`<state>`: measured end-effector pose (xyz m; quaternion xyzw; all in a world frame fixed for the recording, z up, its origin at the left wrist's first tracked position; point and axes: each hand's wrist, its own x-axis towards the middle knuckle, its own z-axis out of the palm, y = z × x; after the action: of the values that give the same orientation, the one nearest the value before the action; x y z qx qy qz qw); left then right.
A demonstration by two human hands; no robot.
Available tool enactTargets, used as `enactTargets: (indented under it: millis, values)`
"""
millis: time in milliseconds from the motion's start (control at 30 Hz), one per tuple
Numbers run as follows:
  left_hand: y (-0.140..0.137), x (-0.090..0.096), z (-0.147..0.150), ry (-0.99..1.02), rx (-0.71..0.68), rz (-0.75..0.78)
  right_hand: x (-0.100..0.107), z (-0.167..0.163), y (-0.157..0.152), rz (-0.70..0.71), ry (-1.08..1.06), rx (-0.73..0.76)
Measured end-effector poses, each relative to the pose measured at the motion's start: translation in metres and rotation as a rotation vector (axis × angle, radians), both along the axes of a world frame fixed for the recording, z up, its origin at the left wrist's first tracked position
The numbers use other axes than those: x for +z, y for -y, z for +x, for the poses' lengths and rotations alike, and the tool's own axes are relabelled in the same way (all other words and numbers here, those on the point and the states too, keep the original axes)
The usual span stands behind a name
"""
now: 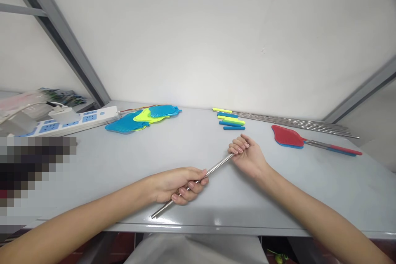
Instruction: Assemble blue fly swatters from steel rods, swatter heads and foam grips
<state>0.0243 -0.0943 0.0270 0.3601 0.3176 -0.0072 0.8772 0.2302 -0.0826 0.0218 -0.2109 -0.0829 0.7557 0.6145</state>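
A thin shiny metal rod (219, 166) slants across the front middle of the table, its lower left end near the table's edge. My left hand (190, 185) is closed round the rod's lower half, with a short length sticking out below the fingers. Curled over the upper right end is my right hand (246, 154), which hides that end. Beyond my right hand lie several blue and yellow-green grip sleeves (234, 128). Blue and yellow-green fly swatter heads (128, 123) overlap in a pile at the back left.
Several metal rods (293, 121) lie along the back right. In front of them rest a red fly swatter (287, 135) and a blue one beneath it. A white power strip (100, 114) with plugs stands at the left. The table's front edge (216, 228) runs close below my hands.
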Motion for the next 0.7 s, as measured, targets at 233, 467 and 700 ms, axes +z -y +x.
enactTargets:
  millis: [233, 467, 700]
  values:
    - [0.004, -0.002, 0.0, -0.006, -0.008, -0.004, -0.006, -0.004, 0.005, -0.013, -0.043, -0.059]
    - [0.004, -0.005, -0.001, 0.001, -0.037, -0.029, -0.013, -0.01, 0.009, 0.008, -0.073, -0.061]
    - [0.001, -0.008, -0.001, -0.02, -0.04, -0.058, -0.017, -0.014, 0.012, -0.001, -0.056, -0.041]
